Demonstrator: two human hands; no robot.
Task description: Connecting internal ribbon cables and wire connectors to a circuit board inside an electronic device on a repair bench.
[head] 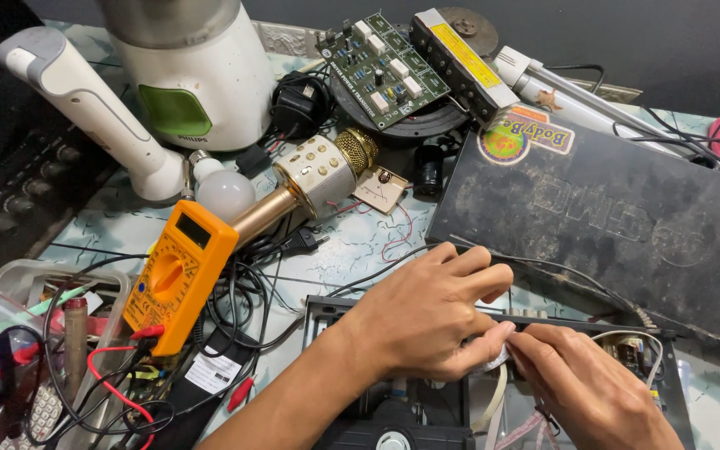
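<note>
a cluttered workbench with a pale marbled top [352, 250] fills the head view, set against a dark wall at the back.

head view: the left hand [427, 317] reaches in from the lower middle, fingers curled, thumb and forefinger pinched on a small white piece [493, 357] just over an opened black device chassis [335, 310]. the right hand [585, 387] comes from the lower right and meets it, its fingertips [520, 340] closed on the same white piece, so both hands are grasping it and touching each other. the white piece sits above the middle of the chassis, near the lower centre of the view; flat pale ribbon cables [500, 396] hang just below it inside the chassis.

to the left of the hands lies an orange multimeter [178, 275] amid a tangle of black and red leads [118, 392]. above it rest a gold and white microphone [310, 179] and a white light bulb [222, 192]. a white blender base [197, 83] with a green panel stands at the upper left, beside a white handheld appliance [85, 104]. a green circuit board [385, 67] lies at the top centre. a dusty black metal cover [610, 217] with stickers on it lies at the right, well above the right hand. a clear plastic tray [10, 287] of odds and ends sits at the lower left.
</note>
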